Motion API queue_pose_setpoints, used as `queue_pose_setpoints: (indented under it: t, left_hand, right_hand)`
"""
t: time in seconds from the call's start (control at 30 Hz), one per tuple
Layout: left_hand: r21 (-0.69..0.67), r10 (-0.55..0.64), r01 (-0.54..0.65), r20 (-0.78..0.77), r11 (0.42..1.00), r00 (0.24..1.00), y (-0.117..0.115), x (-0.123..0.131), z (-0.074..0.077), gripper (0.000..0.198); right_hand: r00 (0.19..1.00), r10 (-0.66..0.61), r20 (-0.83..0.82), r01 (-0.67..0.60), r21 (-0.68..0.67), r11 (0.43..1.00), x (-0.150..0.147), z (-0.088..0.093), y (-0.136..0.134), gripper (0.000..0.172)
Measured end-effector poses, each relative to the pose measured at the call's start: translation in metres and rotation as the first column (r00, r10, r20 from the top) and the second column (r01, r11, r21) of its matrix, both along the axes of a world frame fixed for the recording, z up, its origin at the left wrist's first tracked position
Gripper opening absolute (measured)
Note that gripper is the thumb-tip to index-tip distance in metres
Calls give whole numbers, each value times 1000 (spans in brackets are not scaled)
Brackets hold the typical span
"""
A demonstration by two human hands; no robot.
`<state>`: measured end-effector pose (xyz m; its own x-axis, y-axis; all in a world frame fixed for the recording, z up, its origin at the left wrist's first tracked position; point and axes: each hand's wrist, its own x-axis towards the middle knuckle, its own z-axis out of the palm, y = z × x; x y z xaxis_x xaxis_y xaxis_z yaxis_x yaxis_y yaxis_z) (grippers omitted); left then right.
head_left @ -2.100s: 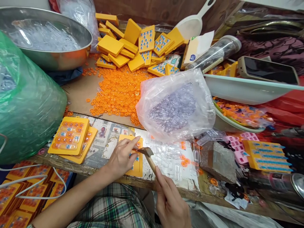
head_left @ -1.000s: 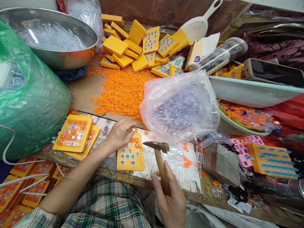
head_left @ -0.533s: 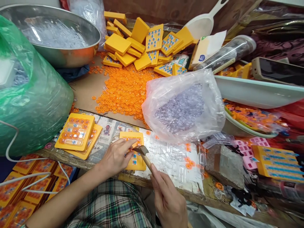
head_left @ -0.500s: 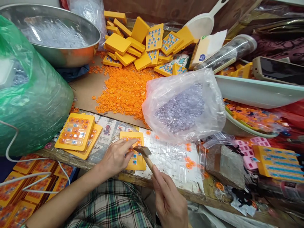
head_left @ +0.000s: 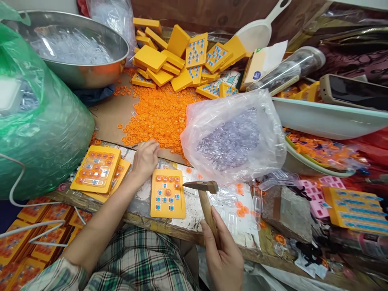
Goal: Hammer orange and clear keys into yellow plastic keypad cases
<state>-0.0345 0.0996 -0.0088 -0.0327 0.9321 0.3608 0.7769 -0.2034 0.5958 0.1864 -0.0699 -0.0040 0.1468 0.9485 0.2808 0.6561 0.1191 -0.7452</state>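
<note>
My right hand (head_left: 222, 252) grips a small hammer (head_left: 209, 210) by its wooden handle. The hammer's dark metal head is just right of a yellow plate (head_left: 160, 178) lying on the worktop. Orange caps sit in its upper rows, while lower positions show bare blue-and-silver pieces. My left hand (head_left: 147, 157) is at the near edge of a pile of orange caps (head_left: 160, 113). Its fingers are curled together; what they hold, if anything, is hidden.
Two finished-looking yellow plates (head_left: 97, 167) are stacked at left, beside a green plastic bag (head_left: 54, 121). A clear bag of small transparent parts (head_left: 230, 137) stands right of the caps. Behind lie a steel bowl (head_left: 87, 72) and heaped yellow plates (head_left: 151, 58). A stone block (head_left: 291, 214) sits at right.
My left hand has left the yellow plate and moved up and left to the orange caps. My right hand has drawn the hammer to the right, off the plate.
</note>
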Motion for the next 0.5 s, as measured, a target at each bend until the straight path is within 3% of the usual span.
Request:
queue_pose_setpoints:
  t: [0.07, 0.17, 0.37, 0.5]
  left_hand:
    - [-40, -7, 6, -21, 999, 1000, 21, 3, -4, 19]
    - [-85, -35, 33, -13, 996, 999, 30, 5, -12, 17]
    - [-121, -91, 91, 6, 988, 996, 19, 0, -16, 15]
    - [-113, -134, 136, 21, 984, 991, -5, -1, -5, 20]
  right_hand:
    - [1000, -20, -22, 19, -28, 999, 2, -2, -2, 41]
    - [998, -44, -53, 41, -44, 998, 6, -9, -8, 40]
    - [989, -96, -109, 77, -163, 984, 10, -20, -13, 41]
    - [997, -22, -80, 16, -85, 996, 5, -15, -11, 44]
